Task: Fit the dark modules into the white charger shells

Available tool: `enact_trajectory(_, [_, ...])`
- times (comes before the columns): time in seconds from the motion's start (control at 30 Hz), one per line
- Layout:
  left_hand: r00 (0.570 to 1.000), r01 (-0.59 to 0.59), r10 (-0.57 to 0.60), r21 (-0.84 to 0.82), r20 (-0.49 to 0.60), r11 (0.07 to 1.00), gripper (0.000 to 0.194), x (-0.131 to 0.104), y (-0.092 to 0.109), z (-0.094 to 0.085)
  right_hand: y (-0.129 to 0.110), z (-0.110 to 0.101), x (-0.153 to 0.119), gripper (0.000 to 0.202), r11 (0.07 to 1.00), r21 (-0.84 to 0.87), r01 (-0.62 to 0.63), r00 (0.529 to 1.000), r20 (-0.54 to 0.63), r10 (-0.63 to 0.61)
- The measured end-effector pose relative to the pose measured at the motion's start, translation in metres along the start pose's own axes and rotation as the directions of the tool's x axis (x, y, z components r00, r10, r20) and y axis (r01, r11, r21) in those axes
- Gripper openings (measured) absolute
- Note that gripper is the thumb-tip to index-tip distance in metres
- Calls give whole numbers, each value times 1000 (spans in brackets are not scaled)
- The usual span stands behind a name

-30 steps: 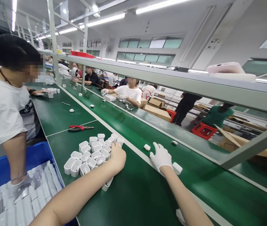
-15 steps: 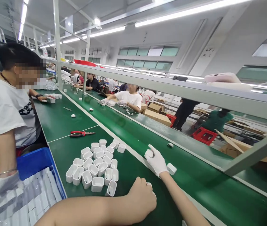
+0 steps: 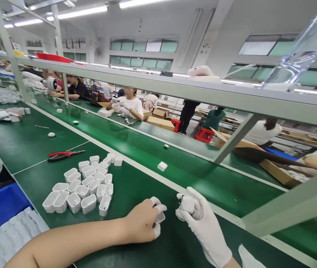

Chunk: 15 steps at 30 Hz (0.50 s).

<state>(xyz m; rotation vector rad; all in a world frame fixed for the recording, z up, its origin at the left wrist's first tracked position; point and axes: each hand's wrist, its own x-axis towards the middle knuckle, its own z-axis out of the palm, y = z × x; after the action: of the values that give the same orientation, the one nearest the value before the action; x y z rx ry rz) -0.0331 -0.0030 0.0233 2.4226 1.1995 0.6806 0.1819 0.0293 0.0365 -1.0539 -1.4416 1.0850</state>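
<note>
My left hand [image 3: 146,219], bare but for white covers on its fingertips, is closed on a small white plastic housing [image 3: 160,217] above the green bench. To its right, my gloved right hand [image 3: 203,219] grips a rounded white plastic piece [image 3: 188,204] between thumb and fingers; its exact kind is unclear. A group of open-topped white housings [image 3: 88,205] stands on the bench to the left of my left hand, most with their openings upward.
Red-handled pliers [image 3: 66,154] lie beyond the housings. A blue bin [image 3: 3,201] of white parts sits at lower left. On the green belt [image 3: 136,152] lies a white block [image 3: 162,166]. A slanted post [image 3: 289,201] stands right. Co-workers sit across the belt.
My view has swung right, and the nearby co-worker's head has left it. My right hand has come back from the belt to beside my left hand. A housing now shows in my left hand.
</note>
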Motion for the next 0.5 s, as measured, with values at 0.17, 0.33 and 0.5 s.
enact_trajectory(0.17, [996, 66, -50, -236, 72, 970, 61, -2, -1, 14, 28, -7, -32, 60, 993, 27, -112, 990, -80, 114])
enact_trajectory(0.33, [993, 105, -80, -363, 84, 926, 59, -5, 3, 25, 42, 3, -44, 62, 988, 100, -113, 992, -41, 118])
enact_trajectory(0.5, [997, 47, -64, -330, -40, 943, 65, -7, 8, 19, 30, 9, -54, 62, 995, 10, -100, 994, 33, 99])
